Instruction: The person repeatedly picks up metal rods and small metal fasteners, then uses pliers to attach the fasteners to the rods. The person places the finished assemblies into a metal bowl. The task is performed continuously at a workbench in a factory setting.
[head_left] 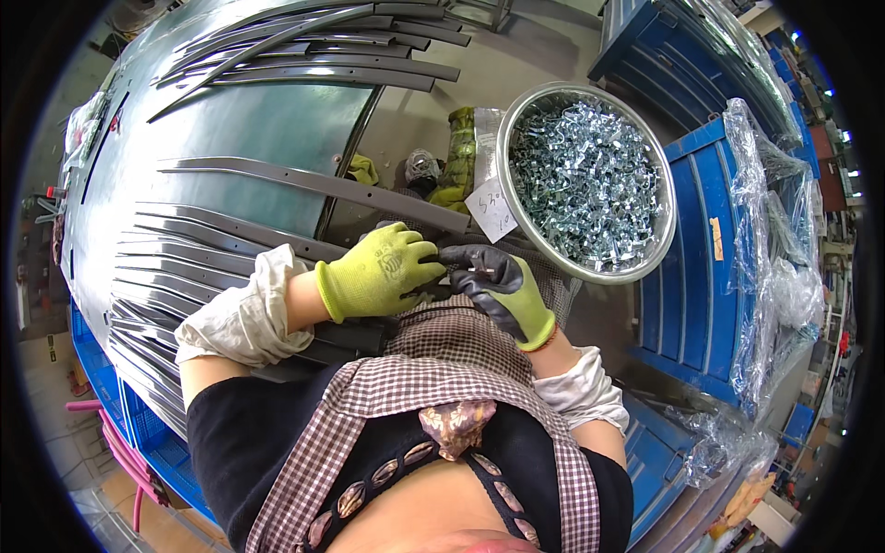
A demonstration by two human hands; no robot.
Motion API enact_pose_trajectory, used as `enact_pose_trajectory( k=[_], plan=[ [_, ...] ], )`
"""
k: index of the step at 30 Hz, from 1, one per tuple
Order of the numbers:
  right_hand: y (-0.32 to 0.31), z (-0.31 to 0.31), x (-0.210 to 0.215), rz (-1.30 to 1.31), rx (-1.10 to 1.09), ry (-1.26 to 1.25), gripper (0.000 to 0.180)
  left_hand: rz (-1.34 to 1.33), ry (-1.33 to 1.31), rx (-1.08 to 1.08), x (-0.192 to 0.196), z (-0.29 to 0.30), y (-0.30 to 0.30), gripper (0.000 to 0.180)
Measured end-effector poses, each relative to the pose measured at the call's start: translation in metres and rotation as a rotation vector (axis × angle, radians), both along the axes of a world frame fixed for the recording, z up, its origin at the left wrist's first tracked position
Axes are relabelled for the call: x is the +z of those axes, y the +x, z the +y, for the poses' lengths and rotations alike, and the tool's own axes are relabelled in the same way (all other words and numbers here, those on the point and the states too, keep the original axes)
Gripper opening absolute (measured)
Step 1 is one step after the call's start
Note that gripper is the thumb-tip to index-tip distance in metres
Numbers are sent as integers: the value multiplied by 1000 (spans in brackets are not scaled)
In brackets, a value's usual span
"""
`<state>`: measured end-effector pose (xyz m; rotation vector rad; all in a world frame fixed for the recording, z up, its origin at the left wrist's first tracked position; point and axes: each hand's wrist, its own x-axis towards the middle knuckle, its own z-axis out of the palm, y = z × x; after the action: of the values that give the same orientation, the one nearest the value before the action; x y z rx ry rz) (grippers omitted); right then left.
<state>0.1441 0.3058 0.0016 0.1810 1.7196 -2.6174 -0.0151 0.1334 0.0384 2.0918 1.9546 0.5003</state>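
My left hand (383, 269), in a yellow-green glove, is closed round the end of a long dark grey strip (309, 247) that runs off to the left over the table. Close beside it, my right hand (502, 293) has its black-coated fingers curled and pinched near that end. A small light glint shows at those fingertips, too small to name. Above the hands another dark strip (318, 182) with small holes juts past the table edge. To the right stands a round metal bowl (671, 214) full of small shiny metal clips (590, 180).
More dark strips (175, 272) lie in rows on the glossy table (258, 124), with another bunch (350, 69) at its far end. Blue metal bins (696, 267) with clear plastic wrap (774, 240) stand at the right. A written paper sheet (490, 210) lies by the bowl.
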Motion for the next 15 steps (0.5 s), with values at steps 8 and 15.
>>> enact_pose_trajectory(
  k=[8,15],
  plan=[
    [-1,-13,-5,211,-146,1049,71,-402,-227,287,-9,3,-7,25],
    [4,5,-18,220,-185,1241,52,-288,-152,328,-10,11,-19,26]
  ],
)
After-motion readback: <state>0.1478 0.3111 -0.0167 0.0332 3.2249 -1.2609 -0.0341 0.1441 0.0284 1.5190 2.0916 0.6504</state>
